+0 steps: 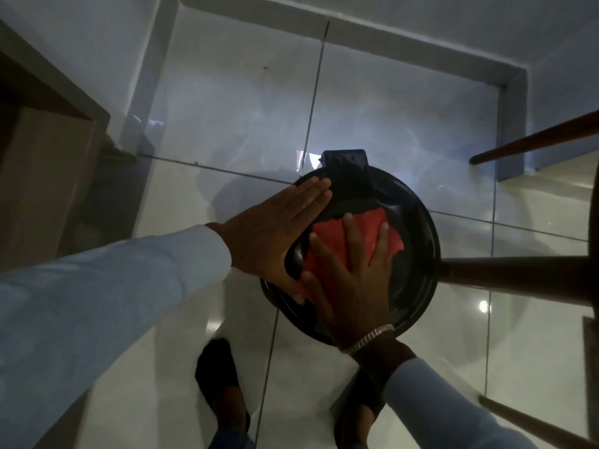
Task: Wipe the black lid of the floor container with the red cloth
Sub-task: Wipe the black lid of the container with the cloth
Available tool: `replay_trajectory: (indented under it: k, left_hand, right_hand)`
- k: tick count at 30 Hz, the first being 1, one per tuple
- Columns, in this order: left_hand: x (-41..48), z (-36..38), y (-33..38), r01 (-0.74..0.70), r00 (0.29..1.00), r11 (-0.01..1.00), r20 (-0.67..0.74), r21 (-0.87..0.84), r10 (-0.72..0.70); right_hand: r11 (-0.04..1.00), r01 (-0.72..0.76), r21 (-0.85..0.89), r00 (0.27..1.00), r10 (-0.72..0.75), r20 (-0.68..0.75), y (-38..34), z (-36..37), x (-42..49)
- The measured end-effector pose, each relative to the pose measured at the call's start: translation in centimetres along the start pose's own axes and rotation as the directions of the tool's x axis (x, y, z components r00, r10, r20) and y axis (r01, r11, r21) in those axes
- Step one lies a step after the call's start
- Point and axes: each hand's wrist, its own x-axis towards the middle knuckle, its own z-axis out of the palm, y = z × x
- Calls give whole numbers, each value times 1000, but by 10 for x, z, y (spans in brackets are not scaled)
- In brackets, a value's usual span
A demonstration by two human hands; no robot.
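Right hand is pressing red cloth flat on black lid of the floor container, fingers spread, gripping nothing; left hand is lying flat, open, on lid's left edge.

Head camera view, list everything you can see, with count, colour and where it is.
lid: one, black, round, on the floor container at centre right
red cloth: one, red, flat on the lid under the right hand
floor: pale glossy tiles with dark grout lines
wooden legs: three, dark brown, right edge
wooden furniture: one, brown, left edge
shoes: two, dark, bottom centre
bracelet: one, silver, right wrist
sleeves: two, light blue
left hand: flat on the lid's left edge
right hand: spread, pressing the cloth
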Motion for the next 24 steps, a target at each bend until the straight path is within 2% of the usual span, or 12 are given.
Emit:
replay_trajectory:
  k: [3, 4, 5, 8, 10, 12, 15, 19, 22, 24]
  left_hand:
    - [2, -3, 0, -12, 1000, 999, 20, -30, 13]
    - [2, -4, 1, -12, 1000, 1000, 25, -25, 13]
    - [2, -5, 2, -12, 1000, 1000, 28, -15, 13]
    - [3, -3, 2, -3, 999, 1000, 34, -3, 3]
    - [2, -3, 1, 7, 999, 1000, 37, 0, -7]
    - [2, -3, 1, -2, 999, 1000, 35, 14, 1]
    - [2, -6, 3, 3, 998, 1000, 60, -1, -3]
    - [2, -12, 12, 30, 997, 998, 76, 49, -34]
    - [0, -19, 23, 89, 989, 988, 106, 130, -103]
    - [-4, -26, 37, 151, 977, 971, 119, 184, -175]
  right_hand:
    - [985, 166, -44, 986, -165, 38, 31, -10, -21]
    - [983, 172, -61, 984, -170, 44, 39, -15, -24]
    - [990, 131, -59, 991, -128, 39, 43, -17, -24]
    - [992, -127, 21, 991, 128, -44, 26, -16, -3]
    - [987, -160, 26, 985, 161, -58, 3, -8, 10]
    - [1000, -12, -1, 999, 12, -42, -5, -2, 3]
    - [974, 225, -4, 974, -225, 36, 20, -11, -33]
    - [964, 265, 0, 964, -265, 26, 74, -35, -66]
    - [983, 185, 16, 982, -186, 41, 89, -55, -64]
    - [997, 28, 73, 999, -30, 33, 84, -74, -55]
